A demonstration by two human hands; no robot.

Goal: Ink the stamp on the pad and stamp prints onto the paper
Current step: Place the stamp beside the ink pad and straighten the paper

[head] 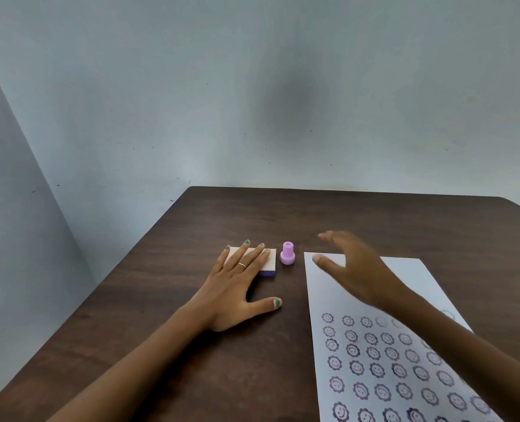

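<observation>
A small lilac stamp (287, 254) stands upright on the brown table, between the ink pad and the paper. The ink pad (269, 262), a flat box with a pale lid and purple base, lies under the fingers of my left hand (237, 287), which rests flat and spread on it. A white paper (374, 345) lies to the right, with several rows of dark smiley flower prints on its near part. My right hand (353, 269) hovers blurred over the paper's blank far end, fingers apart and empty, right of the stamp.
The dark wooden table (191, 345) has its far edge against a pale wall, and its left edge falls away diagonally. A band of bare wood separates the ink pad from the paper.
</observation>
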